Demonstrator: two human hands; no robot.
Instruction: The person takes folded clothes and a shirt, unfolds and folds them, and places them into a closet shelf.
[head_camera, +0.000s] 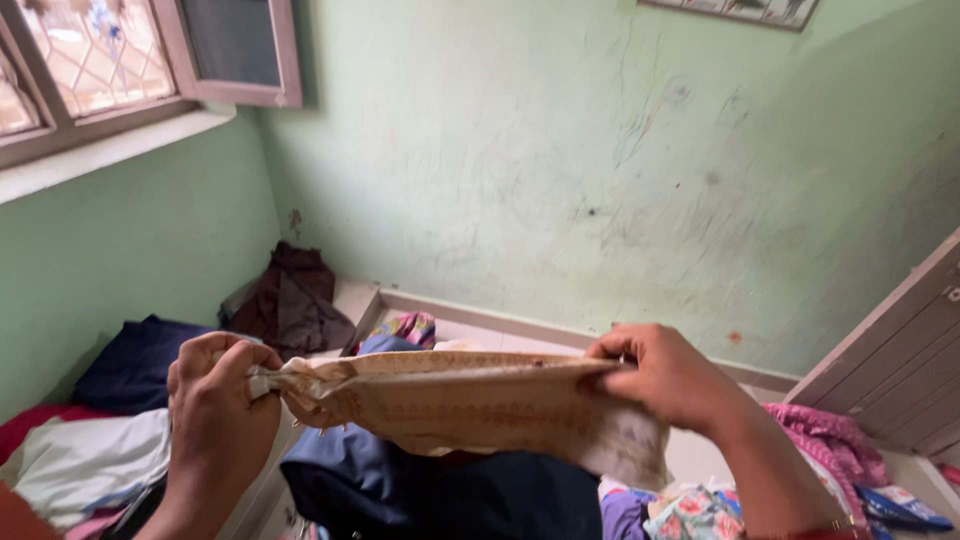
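Observation:
I hold a cream-coloured cloth (470, 405) with a woven patterned border stretched out flat between both hands, at chest height. My left hand (215, 405) grips its bunched left end in a closed fist. My right hand (665, 375) pinches the right end, and the cloth's loose corner hangs down below it. Under the cloth lies a dark navy garment (440, 495) on a pile of clothes.
A green wall is ahead, with a window (90, 70) at the upper left. A dark brown garment (290, 300) sits in the corner, a navy cloth (135, 360) and white cloth (90, 460) at left. Pink and floral clothes (830, 440) lie at right near a wooden door (900, 360).

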